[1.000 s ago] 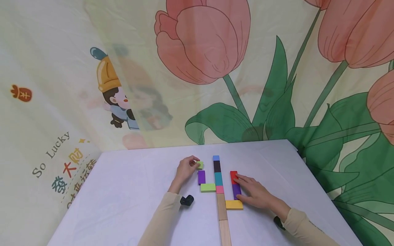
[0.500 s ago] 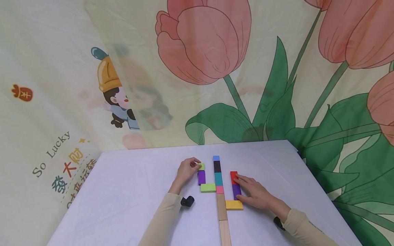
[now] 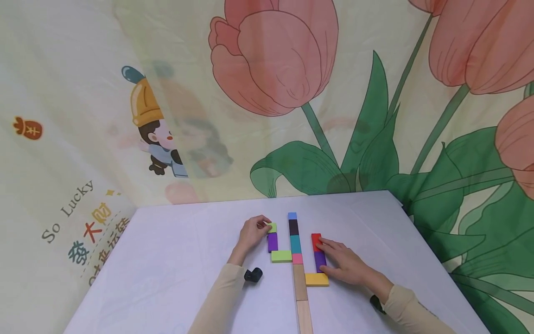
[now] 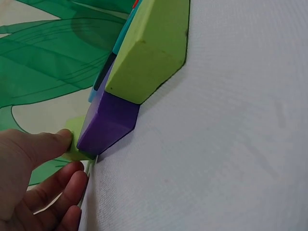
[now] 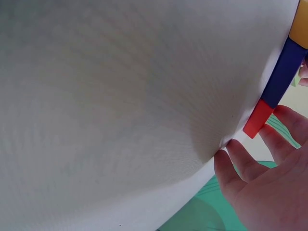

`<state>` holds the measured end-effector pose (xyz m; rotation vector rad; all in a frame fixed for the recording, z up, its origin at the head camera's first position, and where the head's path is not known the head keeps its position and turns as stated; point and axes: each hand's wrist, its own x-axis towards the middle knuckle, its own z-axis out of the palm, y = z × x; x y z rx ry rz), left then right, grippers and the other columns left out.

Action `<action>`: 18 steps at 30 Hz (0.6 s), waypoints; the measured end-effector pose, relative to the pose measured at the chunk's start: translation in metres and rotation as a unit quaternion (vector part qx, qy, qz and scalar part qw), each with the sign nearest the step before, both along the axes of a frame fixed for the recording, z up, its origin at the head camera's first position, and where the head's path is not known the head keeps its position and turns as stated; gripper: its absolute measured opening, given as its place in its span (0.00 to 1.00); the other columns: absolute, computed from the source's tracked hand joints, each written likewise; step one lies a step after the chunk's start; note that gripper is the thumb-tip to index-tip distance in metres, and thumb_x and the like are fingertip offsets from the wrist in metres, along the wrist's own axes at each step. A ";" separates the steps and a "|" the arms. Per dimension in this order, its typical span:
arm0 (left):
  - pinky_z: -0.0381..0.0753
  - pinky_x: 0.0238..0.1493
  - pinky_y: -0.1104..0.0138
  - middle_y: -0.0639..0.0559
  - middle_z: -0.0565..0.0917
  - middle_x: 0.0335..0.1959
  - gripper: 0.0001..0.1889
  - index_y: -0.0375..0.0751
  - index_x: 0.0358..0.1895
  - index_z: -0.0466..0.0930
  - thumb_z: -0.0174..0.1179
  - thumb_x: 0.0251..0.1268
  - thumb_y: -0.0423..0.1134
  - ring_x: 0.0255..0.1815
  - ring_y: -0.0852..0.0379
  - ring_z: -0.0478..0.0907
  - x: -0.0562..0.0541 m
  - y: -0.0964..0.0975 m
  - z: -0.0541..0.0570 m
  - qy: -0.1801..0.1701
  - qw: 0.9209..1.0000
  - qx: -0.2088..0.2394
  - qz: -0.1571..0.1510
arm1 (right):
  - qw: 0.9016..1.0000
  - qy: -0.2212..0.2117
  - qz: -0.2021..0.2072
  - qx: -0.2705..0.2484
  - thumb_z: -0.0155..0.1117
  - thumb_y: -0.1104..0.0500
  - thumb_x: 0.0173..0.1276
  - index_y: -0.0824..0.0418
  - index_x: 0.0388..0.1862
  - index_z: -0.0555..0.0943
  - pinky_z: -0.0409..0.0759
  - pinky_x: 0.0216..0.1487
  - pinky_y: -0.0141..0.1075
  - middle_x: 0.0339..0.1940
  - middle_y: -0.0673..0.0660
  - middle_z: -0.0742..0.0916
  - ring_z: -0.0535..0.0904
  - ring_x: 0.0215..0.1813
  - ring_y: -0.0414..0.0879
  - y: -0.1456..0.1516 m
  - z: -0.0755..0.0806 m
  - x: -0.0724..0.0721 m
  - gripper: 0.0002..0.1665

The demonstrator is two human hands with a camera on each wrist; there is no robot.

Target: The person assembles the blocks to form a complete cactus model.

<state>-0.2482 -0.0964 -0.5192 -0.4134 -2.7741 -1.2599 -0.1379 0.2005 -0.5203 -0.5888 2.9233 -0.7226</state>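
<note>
My left hand (image 3: 252, 232) pinches a small light-green block (image 3: 272, 227) that meets the far end of a purple block (image 3: 272, 242); its thumb presses that block in the left wrist view. A longer light-green block (image 4: 149, 53) lies crosswise at the purple block's near end. My right hand (image 3: 344, 262) rests beside a red block (image 3: 316, 242) and a second purple block (image 3: 320, 262), fingers extended. Its fingertips touch the red block; the thumb lies by the purple one. A yellow block (image 3: 317, 279) lies crosswise at that purple block's near end.
Between the hands runs a straight line of blocks: blue (image 3: 292, 215), black (image 3: 294, 227), teal (image 3: 295, 243), pink (image 3: 296, 259), then two bare wooden ones (image 3: 300, 282). They lie on a white-covered table (image 3: 167, 278). A tulip-printed cloth (image 3: 275, 60) hangs behind its far edge.
My left hand has brought the small light-green block slightly right and nearer, closing the gap to the purple block's far end. The right hand stays in place.
</note>
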 end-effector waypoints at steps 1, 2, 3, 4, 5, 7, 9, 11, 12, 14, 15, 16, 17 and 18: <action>0.77 0.38 0.63 0.51 0.83 0.31 0.06 0.42 0.42 0.85 0.65 0.63 0.36 0.34 0.57 0.78 0.000 0.000 0.000 0.001 1.000 0.000 -0.001 | 1.000 -0.001 -0.001 0.000 0.68 0.42 0.62 0.57 0.72 0.70 0.72 0.61 0.64 0.75 0.60 0.68 0.63 0.73 0.63 0.000 0.000 0.000 0.43; 0.77 0.38 0.63 0.51 0.83 0.31 0.06 0.42 0.42 0.85 0.65 0.64 0.36 0.34 0.57 0.78 0.000 0.000 -0.001 0.001 1.000 0.000 -0.001 | 1.000 -0.002 -0.001 -0.001 0.68 0.42 0.62 0.57 0.73 0.70 0.72 0.61 0.64 0.75 0.60 0.68 0.63 0.73 0.63 0.000 0.000 0.000 0.43; 0.77 0.38 0.63 0.51 0.83 0.31 0.06 0.42 0.42 0.85 0.65 0.64 0.36 0.34 0.57 0.78 0.000 0.000 -0.001 0.001 1.000 0.000 -0.002 | 1.000 -0.003 -0.001 -0.001 0.68 0.42 0.62 0.57 0.73 0.70 0.72 0.61 0.64 0.75 0.60 0.68 0.63 0.73 0.63 0.000 0.000 0.000 0.43; 0.77 0.38 0.63 0.51 0.83 0.32 0.06 0.42 0.42 0.85 0.65 0.64 0.36 0.34 0.57 0.78 0.000 0.000 -0.001 0.001 1.000 0.000 -0.003 | 1.000 -0.004 -0.002 -0.001 0.68 0.42 0.62 0.57 0.73 0.70 0.72 0.61 0.64 0.75 0.59 0.68 0.63 0.73 0.63 0.000 0.000 -0.001 0.43; 0.77 0.39 0.63 0.51 0.83 0.32 0.06 0.42 0.42 0.85 0.65 0.64 0.36 0.34 0.57 0.78 0.000 0.000 -0.001 0.001 1.000 0.000 -0.003 | 1.000 -0.005 -0.001 -0.001 0.68 0.42 0.62 0.57 0.73 0.70 0.72 0.61 0.64 0.75 0.59 0.68 0.63 0.73 0.63 0.000 -0.001 -0.001 0.43; 0.78 0.39 0.62 0.51 0.83 0.32 0.06 0.42 0.42 0.85 0.65 0.64 0.36 0.35 0.57 0.78 0.000 -0.001 -0.001 0.001 1.000 -0.001 -0.004 | 1.000 -0.006 -0.002 -0.002 0.68 0.43 0.62 0.57 0.73 0.70 0.72 0.61 0.64 0.75 0.60 0.68 0.63 0.73 0.63 0.000 0.000 -0.001 0.43; 0.78 0.40 0.62 0.51 0.83 0.33 0.06 0.42 0.42 0.86 0.65 0.64 0.36 0.35 0.56 0.78 0.000 -0.001 0.000 0.001 1.000 -0.001 -0.006 | 1.000 -0.005 -0.002 -0.002 0.68 0.43 0.62 0.57 0.73 0.70 0.71 0.61 0.64 0.75 0.60 0.68 0.63 0.73 0.63 0.000 0.000 0.000 0.43; 0.79 0.41 0.61 0.51 0.84 0.33 0.06 0.42 0.42 0.86 0.65 0.64 0.36 0.36 0.55 0.79 -0.001 -0.001 -0.001 0.001 1.000 -0.002 -0.008 | 1.000 -0.003 -0.001 -0.002 0.68 0.43 0.62 0.57 0.73 0.70 0.71 0.62 0.64 0.75 0.60 0.68 0.63 0.73 0.63 0.000 0.000 0.000 0.43; 0.79 0.41 0.61 0.51 0.84 0.33 0.06 0.42 0.42 0.86 0.65 0.64 0.36 0.36 0.55 0.79 -0.001 -0.001 -0.001 0.002 1.000 -0.003 -0.010 | 1.000 -0.002 -0.001 -0.002 0.69 0.43 0.61 0.57 0.73 0.70 0.71 0.62 0.64 0.75 0.60 0.68 0.63 0.73 0.63 0.000 0.000 0.000 0.43; 0.79 0.41 0.60 0.51 0.84 0.33 0.07 0.41 0.43 0.86 0.65 0.64 0.36 0.36 0.55 0.79 -0.001 -0.001 -0.001 0.003 1.000 -0.005 -0.011 | 1.000 -0.001 0.000 0.000 0.69 0.43 0.62 0.57 0.73 0.70 0.71 0.62 0.64 0.75 0.60 0.68 0.63 0.73 0.62 0.000 0.000 0.000 0.43; 0.79 0.41 0.60 0.51 0.84 0.33 0.07 0.41 0.42 0.86 0.65 0.64 0.36 0.36 0.55 0.80 -0.001 -0.001 -0.001 0.003 1.000 -0.007 -0.011 | 1.000 -0.001 0.000 0.000 0.68 0.43 0.62 0.57 0.73 0.70 0.71 0.62 0.64 0.75 0.59 0.68 0.63 0.73 0.62 0.000 0.000 0.000 0.43; 0.79 0.41 0.61 0.51 0.84 0.33 0.07 0.41 0.43 0.86 0.65 0.64 0.37 0.36 0.55 0.80 -0.002 -0.001 -0.001 0.003 1.000 -0.008 -0.011 | 1.000 -0.001 0.000 0.000 0.68 0.43 0.62 0.57 0.73 0.70 0.71 0.62 0.64 0.75 0.59 0.68 0.63 0.73 0.62 0.000 0.000 0.000 0.43; 0.79 0.41 0.61 0.51 0.84 0.33 0.07 0.41 0.42 0.86 0.65 0.64 0.37 0.36 0.55 0.80 -0.002 -0.001 -0.001 0.004 1.000 -0.010 -0.011 | 1.000 -0.001 0.000 -0.001 0.68 0.43 0.62 0.57 0.73 0.70 0.72 0.62 0.64 0.75 0.59 0.68 0.64 0.73 0.62 0.000 0.000 0.000 0.43; 0.79 0.41 0.61 0.51 0.85 0.33 0.07 0.41 0.42 0.86 0.65 0.64 0.37 0.36 0.56 0.80 -0.002 -0.001 -0.001 0.004 1.000 -0.011 -0.010 | 1.000 -0.001 0.001 -0.001 0.68 0.43 0.62 0.56 0.73 0.70 0.72 0.62 0.64 0.75 0.59 0.68 0.64 0.72 0.62 0.000 0.000 0.000 0.43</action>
